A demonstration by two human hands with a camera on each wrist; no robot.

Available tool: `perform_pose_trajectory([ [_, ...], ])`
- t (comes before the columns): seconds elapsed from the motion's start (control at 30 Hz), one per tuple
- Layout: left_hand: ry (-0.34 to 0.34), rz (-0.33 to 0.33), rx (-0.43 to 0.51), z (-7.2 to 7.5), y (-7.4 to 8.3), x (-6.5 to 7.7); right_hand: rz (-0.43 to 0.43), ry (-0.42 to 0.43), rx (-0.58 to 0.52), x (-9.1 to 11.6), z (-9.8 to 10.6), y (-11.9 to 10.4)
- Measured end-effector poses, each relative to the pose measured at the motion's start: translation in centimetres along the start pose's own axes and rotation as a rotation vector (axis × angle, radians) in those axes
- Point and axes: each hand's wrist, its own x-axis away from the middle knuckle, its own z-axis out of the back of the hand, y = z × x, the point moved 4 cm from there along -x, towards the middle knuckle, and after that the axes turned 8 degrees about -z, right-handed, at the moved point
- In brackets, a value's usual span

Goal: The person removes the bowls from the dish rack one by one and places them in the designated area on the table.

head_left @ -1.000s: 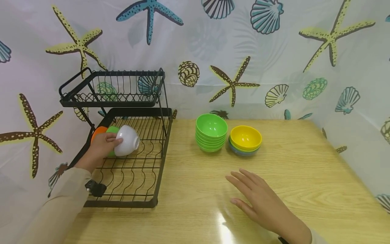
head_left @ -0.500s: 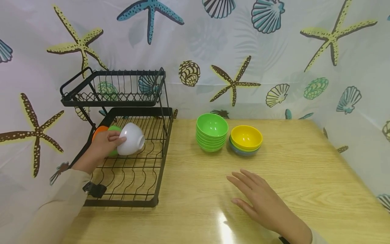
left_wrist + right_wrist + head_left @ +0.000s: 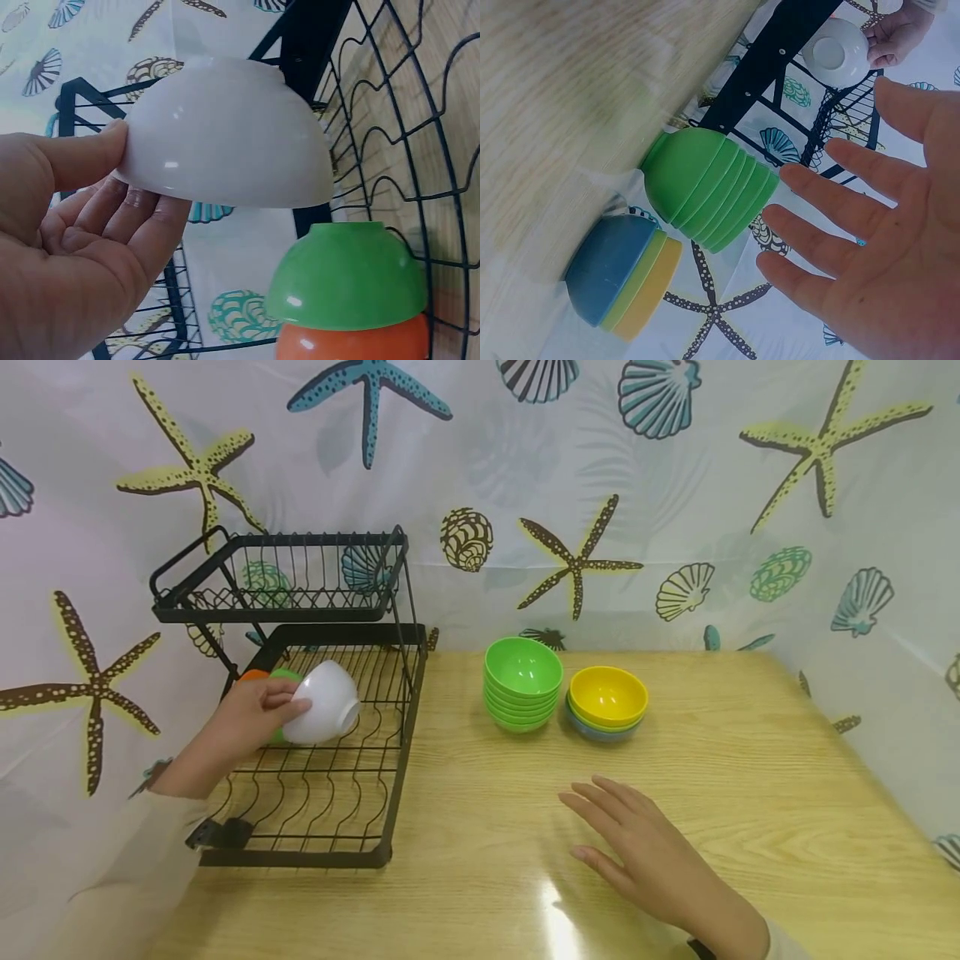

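Note:
My left hand (image 3: 251,718) pinches the rim of a white bowl (image 3: 324,703) over the lower tier of the black dish rack (image 3: 397,760). The thumb lies on the bowl's outside and the fingers reach under its rim in the left wrist view. Beside it a green bowl (image 3: 349,277) and an orange bowl (image 3: 352,341) stand on edge in the rack, one against the other. My right hand (image 3: 645,856) hovers over the table with fingers spread and holds nothing. Nearest to it are a stack of green bowls (image 3: 522,681) and a smaller stack topped by a yellow bowl (image 3: 609,696).
The rack's upper tier (image 3: 277,610) overhangs the back of its lower tier. Under the yellow bowl sit a light green bowl (image 3: 634,281) and a blue bowl (image 3: 607,266). A patterned curtain (image 3: 720,485) runs along the back and sides of the wooden table (image 3: 480,827).
The white bowl has moved right, away from the green bowl, and tilted slightly in my left hand. The left forearm has shifted a little left. My right hand stays nearly still.

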Motion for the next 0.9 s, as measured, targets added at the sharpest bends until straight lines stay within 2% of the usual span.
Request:
perform_pose_trajectory([
  [0.23,0.006,-0.155,-0.127,0.2,1.8,1.6,-0.008,-0.014,-0.002,-0.2,0.0,0.0],
  [0.37,-0.028,-0.227,-0.142,-0.3,3.3,2.8,-0.004,-0.013,-0.007,-0.3,0.0,0.0],
  [0.6,-0.044,-0.378,-0.139,-2.0,6.0,4.7,-0.012,-0.023,-0.014,-0.5,-0.2,0.0],
  [0.9,-0.09,-0.604,-0.208,-5.1,8.4,6.2,-0.006,0.0,-0.029,-0.6,0.0,-0.4],
])
